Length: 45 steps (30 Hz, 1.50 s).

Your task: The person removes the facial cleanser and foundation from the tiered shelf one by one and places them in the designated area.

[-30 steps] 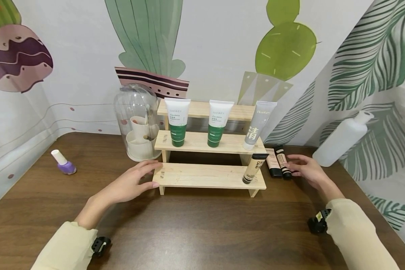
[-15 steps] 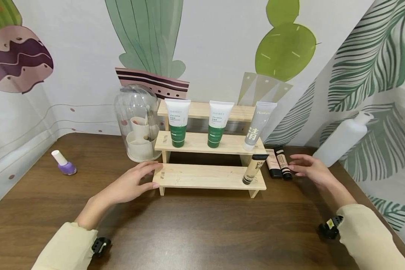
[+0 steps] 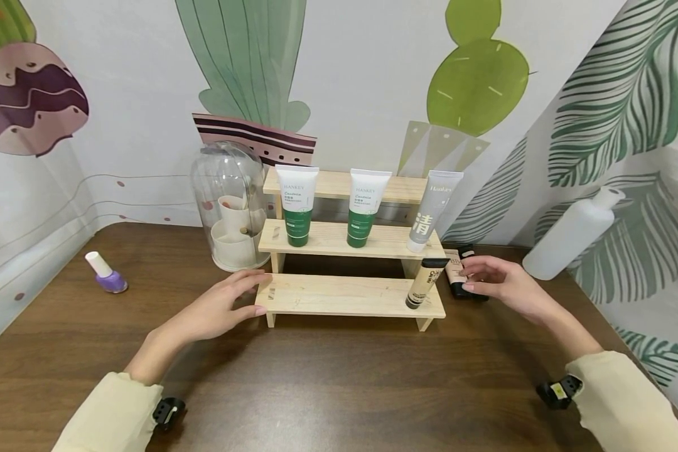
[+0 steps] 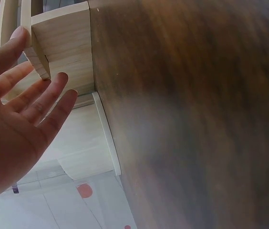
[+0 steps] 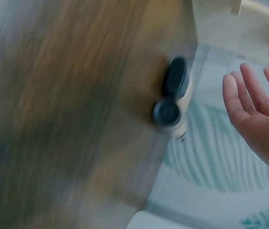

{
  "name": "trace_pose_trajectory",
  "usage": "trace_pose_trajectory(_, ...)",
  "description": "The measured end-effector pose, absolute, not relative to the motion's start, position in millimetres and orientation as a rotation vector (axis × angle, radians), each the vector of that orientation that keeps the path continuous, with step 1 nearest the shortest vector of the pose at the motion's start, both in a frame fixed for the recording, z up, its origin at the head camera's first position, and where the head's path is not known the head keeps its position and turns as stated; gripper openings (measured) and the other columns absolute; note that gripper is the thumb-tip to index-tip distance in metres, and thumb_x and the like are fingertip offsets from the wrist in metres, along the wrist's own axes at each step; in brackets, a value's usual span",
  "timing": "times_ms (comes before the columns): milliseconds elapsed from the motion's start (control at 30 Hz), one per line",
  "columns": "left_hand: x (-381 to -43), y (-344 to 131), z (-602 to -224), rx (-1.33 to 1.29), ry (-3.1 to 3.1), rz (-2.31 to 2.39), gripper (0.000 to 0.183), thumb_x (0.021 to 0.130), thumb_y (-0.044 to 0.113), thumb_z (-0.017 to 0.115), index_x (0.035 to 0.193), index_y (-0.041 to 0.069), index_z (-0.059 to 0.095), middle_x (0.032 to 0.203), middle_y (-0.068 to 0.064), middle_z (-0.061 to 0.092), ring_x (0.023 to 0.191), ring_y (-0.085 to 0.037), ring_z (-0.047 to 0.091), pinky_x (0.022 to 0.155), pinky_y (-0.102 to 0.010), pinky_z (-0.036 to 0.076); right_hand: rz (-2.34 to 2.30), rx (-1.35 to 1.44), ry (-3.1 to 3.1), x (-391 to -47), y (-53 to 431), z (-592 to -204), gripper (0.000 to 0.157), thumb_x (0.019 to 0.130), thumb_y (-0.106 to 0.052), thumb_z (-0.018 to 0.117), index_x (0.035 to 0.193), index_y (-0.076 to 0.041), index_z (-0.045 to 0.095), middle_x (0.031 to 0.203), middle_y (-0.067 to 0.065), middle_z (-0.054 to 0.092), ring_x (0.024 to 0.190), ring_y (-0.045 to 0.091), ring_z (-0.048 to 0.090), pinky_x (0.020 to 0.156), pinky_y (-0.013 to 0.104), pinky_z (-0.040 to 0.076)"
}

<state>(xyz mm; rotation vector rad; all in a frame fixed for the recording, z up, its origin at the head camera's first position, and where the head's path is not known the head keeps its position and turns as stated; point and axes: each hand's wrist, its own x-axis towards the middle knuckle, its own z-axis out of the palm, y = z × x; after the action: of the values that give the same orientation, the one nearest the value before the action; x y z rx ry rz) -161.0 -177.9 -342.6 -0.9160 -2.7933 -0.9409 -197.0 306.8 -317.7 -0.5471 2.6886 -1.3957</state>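
Note:
My left hand (image 3: 217,307) rests at the left end of a tiered wooden display rack (image 3: 339,295), thumb by the front corner of the bottom step and fingers by its rear corner. In the left wrist view those fingers (image 4: 34,105) are loosely extended. My right hand (image 3: 503,285) hovers over two tubes lying on the table, a pink BB cream tube (image 3: 455,270) and a slim black-capped tube (image 3: 466,251), partly covering the latter. The right wrist view shows relaxed fingers (image 5: 256,95) holding nothing, apart from both black caps (image 5: 167,112). A beige tube (image 3: 426,282) stands on the bottom step.
Two green-and-white tubes (image 3: 298,207) (image 3: 368,207) and a grey tube (image 3: 435,210) stand on the middle step. A clear domed organizer (image 3: 230,207) is behind left, purple nail polish (image 3: 108,275) farther left. A white bottle (image 3: 573,235) stands at right.
My right hand first drew slightly right, away from the slim tube, then moved left over both lying tubes. The left hand and the rack stay still.

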Motion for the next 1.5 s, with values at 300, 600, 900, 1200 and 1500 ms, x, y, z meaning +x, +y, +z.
trace_pose_trajectory(300,-160,-178,-343,-0.909,-2.799,-0.955,0.051,0.085,0.018,0.065,0.129,0.0,0.048,0.132,-0.022,0.042,0.105,-0.034,0.055,0.093,-0.052,0.036,-1.474,-0.791,2.53,-182,273,-315,0.037,0.08,-0.001,0.067,0.114,0.005,0.052,0.104,0.017,0.062,0.094,0.021,0.059,0.075,0.023,0.049)
trace_pose_trajectory(600,-161,-179,-343,-0.916,-2.794,-0.953,0.051,0.085,0.016,0.066,0.129,-0.001,0.048,0.132,-0.023,0.042,0.104,-0.034,0.055,0.092,-0.052,0.037,-1.563,-0.88,2.502,-170,247,-320,0.029,0.077,0.007,0.068,0.102,0.007,0.052,0.094,0.021,0.061,0.089,0.019,0.061,0.072,0.023,0.049)
trace_pose_trajectory(900,-162,-179,-344,-0.927,-2.782,-0.947,0.051,0.084,0.015,0.066,0.129,-0.001,0.048,0.131,-0.024,0.042,0.102,-0.033,0.057,0.092,-0.051,0.038,-1.62,-0.794,2.613,-168,237,-327,0.026,0.077,0.005,0.068,0.092,0.005,0.047,0.089,0.014,0.064,0.085,0.012,0.06,0.068,0.023,0.048)
trace_pose_trajectory(1200,-162,-179,-344,-0.931,-2.78,-0.958,0.05,0.084,0.015,0.066,0.129,-0.002,0.048,0.132,-0.023,0.042,0.103,-0.034,0.056,0.092,-0.051,0.039,-1.629,-0.713,2.682,-169,231,-330,0.027,0.076,0.003,0.07,0.086,0.004,0.046,0.083,0.009,0.065,0.08,0.01,0.061,0.062,0.023,0.047)
trace_pose_trajectory(1500,-161,-179,-344,-0.92,-2.787,-0.967,0.05,0.085,0.015,0.065,0.129,-0.001,0.048,0.132,-0.024,0.041,0.104,-0.034,0.055,0.092,-0.051,0.038,-1.674,-0.733,2.668,-169,230,-331,0.027,0.075,0.005,0.07,0.087,0.004,0.047,0.083,0.011,0.064,0.081,0.01,0.06,0.062,0.022,0.047)
